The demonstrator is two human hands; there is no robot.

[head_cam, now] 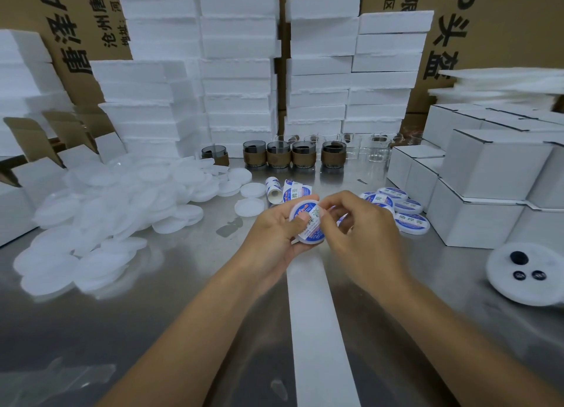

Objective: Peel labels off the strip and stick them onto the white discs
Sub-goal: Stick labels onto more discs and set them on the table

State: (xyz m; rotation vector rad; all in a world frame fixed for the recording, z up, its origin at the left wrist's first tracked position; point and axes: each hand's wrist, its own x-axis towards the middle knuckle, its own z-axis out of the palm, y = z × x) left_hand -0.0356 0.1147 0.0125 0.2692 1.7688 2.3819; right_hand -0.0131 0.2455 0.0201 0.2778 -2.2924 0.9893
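Left hand (273, 234) grips 1 white disc (295, 211) by its rim; right hand (366, 226) pinches the label (312, 223). Likely flimsy and sticky, it wants edge-only holding.

White discs (100, 211), blue/white labels (410, 220)

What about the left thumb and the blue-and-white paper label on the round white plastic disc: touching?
Touching. The head view shows the left hand gripping the disc, its thumb pressed flat on the label with no gap.
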